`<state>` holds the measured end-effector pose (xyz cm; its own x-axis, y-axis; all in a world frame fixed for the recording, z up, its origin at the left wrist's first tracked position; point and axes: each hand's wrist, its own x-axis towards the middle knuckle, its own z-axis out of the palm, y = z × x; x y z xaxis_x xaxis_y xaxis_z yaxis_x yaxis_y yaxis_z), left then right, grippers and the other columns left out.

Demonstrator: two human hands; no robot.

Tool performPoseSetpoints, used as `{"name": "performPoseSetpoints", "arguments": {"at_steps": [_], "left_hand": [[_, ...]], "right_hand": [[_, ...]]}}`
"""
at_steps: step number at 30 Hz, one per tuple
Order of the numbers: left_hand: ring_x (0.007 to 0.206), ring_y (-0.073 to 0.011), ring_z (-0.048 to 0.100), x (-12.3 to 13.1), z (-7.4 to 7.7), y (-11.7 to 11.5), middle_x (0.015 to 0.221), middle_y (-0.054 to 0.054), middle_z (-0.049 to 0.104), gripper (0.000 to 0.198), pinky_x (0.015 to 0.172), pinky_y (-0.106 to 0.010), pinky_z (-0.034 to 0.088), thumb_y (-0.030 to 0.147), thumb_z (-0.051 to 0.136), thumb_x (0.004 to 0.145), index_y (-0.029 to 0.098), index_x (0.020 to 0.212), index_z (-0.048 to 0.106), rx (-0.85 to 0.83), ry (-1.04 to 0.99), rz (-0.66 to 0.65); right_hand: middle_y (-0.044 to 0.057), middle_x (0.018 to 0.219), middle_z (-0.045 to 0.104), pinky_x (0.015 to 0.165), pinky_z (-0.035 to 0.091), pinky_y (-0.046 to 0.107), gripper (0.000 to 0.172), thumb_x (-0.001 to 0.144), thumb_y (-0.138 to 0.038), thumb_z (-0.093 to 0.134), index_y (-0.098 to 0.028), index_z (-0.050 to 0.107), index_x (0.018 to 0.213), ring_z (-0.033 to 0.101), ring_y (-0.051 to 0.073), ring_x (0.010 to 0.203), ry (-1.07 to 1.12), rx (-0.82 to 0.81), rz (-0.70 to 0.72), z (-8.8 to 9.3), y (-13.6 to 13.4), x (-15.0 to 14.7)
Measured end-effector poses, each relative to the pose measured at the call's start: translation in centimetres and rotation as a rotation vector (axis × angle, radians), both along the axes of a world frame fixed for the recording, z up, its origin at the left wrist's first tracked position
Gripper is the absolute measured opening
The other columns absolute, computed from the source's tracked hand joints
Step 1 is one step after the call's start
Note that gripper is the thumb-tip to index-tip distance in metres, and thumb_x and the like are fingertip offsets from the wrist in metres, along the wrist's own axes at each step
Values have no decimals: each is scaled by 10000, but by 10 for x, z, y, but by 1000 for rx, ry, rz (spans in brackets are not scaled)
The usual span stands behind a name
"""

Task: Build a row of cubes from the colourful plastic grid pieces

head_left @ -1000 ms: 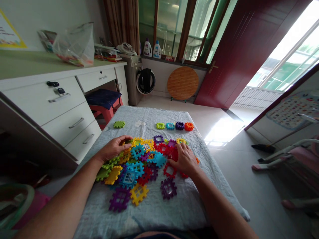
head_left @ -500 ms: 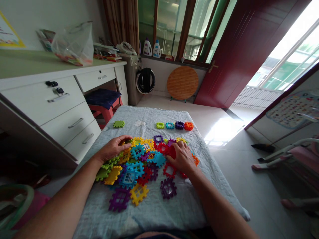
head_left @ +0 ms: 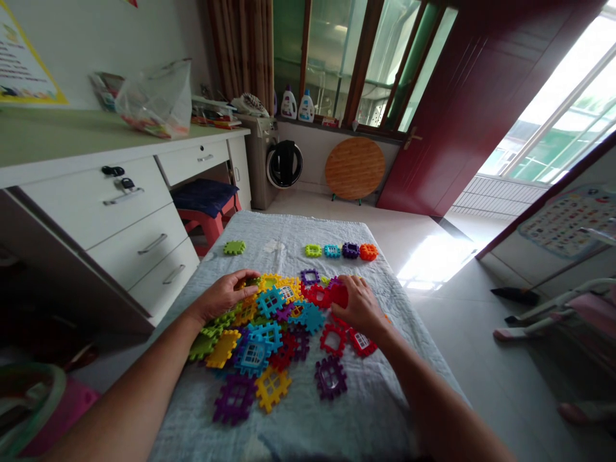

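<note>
A heap of coloured interlocking plastic tiles (head_left: 269, 321) lies on a table covered with a pale grey cloth (head_left: 289, 231). My left hand (head_left: 222, 296) rests on the heap's left edge, fingers curled over yellow and green tiles. My right hand (head_left: 359, 303) is on the heap's right side, fingers closed on a solid red tile (head_left: 338, 294). A row of four joined tiles (head_left: 341, 251), green, blue, purple and orange, lies further back. A single green tile (head_left: 234, 247) sits apart at the back left.
A white desk with drawers (head_left: 129, 212) stands to the left, a red stool with a blue cushion (head_left: 205, 205) under it. Behind the table are a round wooden board (head_left: 355, 168) against the wall, a dark red door (head_left: 462, 109) and open tiled floor to the right.
My right hand has closed on the red tile and lifted slightly toward the far side, uncovering a red windowed tile beneath it. The view has shifted a little; my left hand stays put.
</note>
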<state>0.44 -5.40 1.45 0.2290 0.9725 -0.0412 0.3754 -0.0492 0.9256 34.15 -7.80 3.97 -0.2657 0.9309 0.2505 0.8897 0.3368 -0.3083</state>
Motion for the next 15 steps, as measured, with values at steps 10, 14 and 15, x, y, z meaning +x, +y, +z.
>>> {"name": "performPoseSetpoints", "arguments": {"at_steps": [10,14,15], "left_hand": [[1029,-267,613,0,4,-1,1086,-72,674,546,926,-374,477,539,655,714,184,1124,590,-2,8,-19],[1049,-272,607,-1,2,0,1099,-79,671,577,938,-378,469,558,653,706,178,1136,586,5,-3,-22],[1053,-272,607,-1,1,1,1102,-79,672,578,940,-377,467,559,655,705,179,1135,587,3,-9,-23]], "right_hand": [[98,1089,582,892,360,356,496,670,-272,671,-158,543,1135,508,242,1002,-114,-64,71,4,105,-19],[132,1156,567,916,356,357,548,662,-290,698,-128,536,1160,515,246,1036,-148,-142,103,-10,116,-20],[137,1157,569,915,358,356,553,662,-305,703,-122,539,1157,516,250,1037,-146,-148,109,-11,117,-19]]}}
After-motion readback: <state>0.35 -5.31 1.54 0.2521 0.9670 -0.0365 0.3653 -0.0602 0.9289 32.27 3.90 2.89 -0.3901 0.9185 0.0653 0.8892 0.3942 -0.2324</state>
